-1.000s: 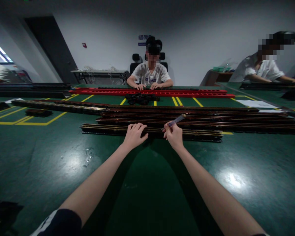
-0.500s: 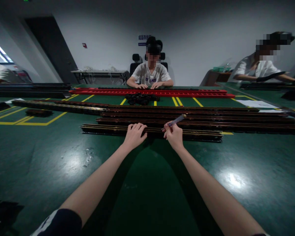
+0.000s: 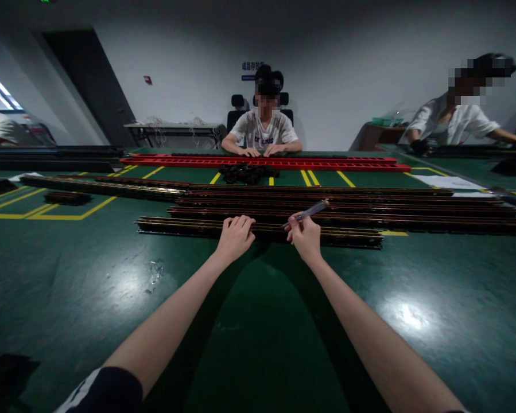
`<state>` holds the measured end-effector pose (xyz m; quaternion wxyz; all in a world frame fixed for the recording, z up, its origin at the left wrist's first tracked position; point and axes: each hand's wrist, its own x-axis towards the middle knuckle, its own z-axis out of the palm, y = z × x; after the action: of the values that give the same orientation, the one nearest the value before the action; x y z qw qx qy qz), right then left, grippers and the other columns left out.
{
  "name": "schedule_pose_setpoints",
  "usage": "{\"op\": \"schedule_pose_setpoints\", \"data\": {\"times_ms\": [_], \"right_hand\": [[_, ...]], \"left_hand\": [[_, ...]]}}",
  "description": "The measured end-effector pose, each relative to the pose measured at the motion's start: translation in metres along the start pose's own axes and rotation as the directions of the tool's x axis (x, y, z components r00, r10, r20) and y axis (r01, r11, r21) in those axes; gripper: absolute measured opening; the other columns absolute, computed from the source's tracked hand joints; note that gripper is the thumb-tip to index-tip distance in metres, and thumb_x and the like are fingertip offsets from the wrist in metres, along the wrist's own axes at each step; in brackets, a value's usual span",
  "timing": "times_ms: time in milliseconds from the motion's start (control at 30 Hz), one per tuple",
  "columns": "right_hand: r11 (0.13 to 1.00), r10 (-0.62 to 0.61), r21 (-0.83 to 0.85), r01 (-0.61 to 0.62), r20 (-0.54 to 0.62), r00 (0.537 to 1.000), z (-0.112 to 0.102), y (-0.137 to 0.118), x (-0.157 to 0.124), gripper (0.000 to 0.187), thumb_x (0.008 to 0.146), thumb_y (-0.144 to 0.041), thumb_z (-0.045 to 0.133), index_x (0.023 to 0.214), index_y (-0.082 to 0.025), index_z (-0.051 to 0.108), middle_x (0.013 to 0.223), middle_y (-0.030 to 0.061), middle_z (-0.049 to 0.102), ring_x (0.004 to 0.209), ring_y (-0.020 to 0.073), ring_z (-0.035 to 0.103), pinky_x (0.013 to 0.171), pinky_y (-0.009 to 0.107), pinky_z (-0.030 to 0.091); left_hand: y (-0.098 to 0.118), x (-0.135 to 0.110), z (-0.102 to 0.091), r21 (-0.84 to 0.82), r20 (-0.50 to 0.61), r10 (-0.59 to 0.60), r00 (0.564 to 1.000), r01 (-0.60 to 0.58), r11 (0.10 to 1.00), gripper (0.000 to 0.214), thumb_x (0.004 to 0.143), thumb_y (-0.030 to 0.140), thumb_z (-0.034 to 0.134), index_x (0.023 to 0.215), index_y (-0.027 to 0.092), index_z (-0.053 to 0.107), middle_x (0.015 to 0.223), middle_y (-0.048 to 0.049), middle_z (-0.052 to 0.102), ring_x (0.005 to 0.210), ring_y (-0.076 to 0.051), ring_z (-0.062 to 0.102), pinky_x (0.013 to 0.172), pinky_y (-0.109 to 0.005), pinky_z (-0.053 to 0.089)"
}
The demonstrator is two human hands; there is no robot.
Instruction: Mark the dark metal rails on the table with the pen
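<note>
Nearest rail (image 3: pixel 175 227), a long dark strip with brassy edges, lies left to right across the green table (image 3: pixel 89 275) just in front of us, and both our hands meet it near its middle. The fingers (image 3: pixel 244 222) of our left hand (image 3: pixel 234 236) are loosely spread and laid over the top of the strip, resting on it rather than clasping it. Just beside it, our right hand (image 3: pixel 305 236) is pinched narrow around a slim clear-handled tool (image 3: pixel 310 210). Thumb and fingers close on its lower end, and the handle slants up and to the right. The tip is hidden behind our fingers, so we cannot tell whether it touches the strip. Beyond our hands several longer rails (image 3: pixel 369 207) of the same dark kind lie side by side, reaching much farther to the right. Yellow lines (image 3: pixel 46 213) are marked on the table, and a short dark piece (image 3: pixel 66 197) lies inside them on the left. Farther back sits a small heap of black parts (image 3: pixel 247 172), and behind it a pair of red rails (image 3: pixel 326 165). A co-worker (image 3: pixel 264 129) seated across from us has both hands on those red rails. Another person (image 3: pixel 451 123) leans over a neighbouring table at the far right.
</note>
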<state>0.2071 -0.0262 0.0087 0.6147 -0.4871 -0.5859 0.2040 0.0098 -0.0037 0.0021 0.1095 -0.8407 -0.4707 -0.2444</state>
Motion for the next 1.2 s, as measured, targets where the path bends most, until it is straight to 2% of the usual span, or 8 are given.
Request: {"op": "schedule_pose_setpoints", "data": {"times_ms": [233,800,1100,1200], "right_hand": [[0.999,0.045,-0.004,-0.045,-0.03,0.999,-0.0009,-0.0014,-0.0005,0.045,0.081,-0.062,0.051,0.08,-0.017,0.053,0.059,0.0013,0.06,0.038,0.0113,0.054,0.035,0.021,0.043],[0.999,0.035,0.009,-0.035,-0.019,0.999,-0.0006,-0.0012,-0.0006,0.049,0.08,-0.065,0.051,0.081,-0.017,0.053,0.06,0.0024,0.062,0.039,0.0119,0.055,0.034,0.022,0.044],[0.998,0.055,-0.003,-0.055,-0.093,0.994,-0.0025,-0.0054,-0.0005,0.048,0.08,-0.065,0.05,0.078,-0.017,0.051,0.057,0.0009,0.058,0.037,0.0109,0.053,0.032,0.021,0.042],[0.998,0.058,-0.007,-0.059,-0.059,0.997,-0.0034,-0.0028,0.0,0.047,0.08,-0.064,0.05,0.078,-0.017,0.051,0.057,0.0007,0.058,0.037,0.0109,0.053,0.032,0.021,0.043]], "left_hand": [[0.0009,0.0007,-0.0021,-0.011,0.017,-0.012,1.0,0.012,1.0,0.031,0.088,0.018,0.04,0.114,0.017,0.057,0.114,-0.0099,0.064,0.105,-0.025,0.056,0.094,-0.043,0.035],[0.0002,0.0,-0.0017,0.0,0.013,-0.016,1.0,0.016,1.0,0.033,0.087,0.015,0.038,0.114,0.016,0.057,0.114,-0.01,0.064,0.105,-0.024,0.056,0.094,-0.042,0.035],[0.0008,-0.0001,-0.0027,0.015,0.026,-0.022,0.999,0.021,1.0,0.037,0.085,0.011,0.037,0.115,0.016,0.056,0.117,-0.0103,0.063,0.108,-0.025,0.055,0.095,-0.042,0.035],[0.0003,0.0002,-0.0023,0.008,0.035,-0.018,0.999,0.018,1.0,0.038,0.085,0.01,0.036,0.116,0.015,0.056,0.118,-0.0105,0.063,0.11,-0.024,0.055,0.096,-0.042,0.035]]}}
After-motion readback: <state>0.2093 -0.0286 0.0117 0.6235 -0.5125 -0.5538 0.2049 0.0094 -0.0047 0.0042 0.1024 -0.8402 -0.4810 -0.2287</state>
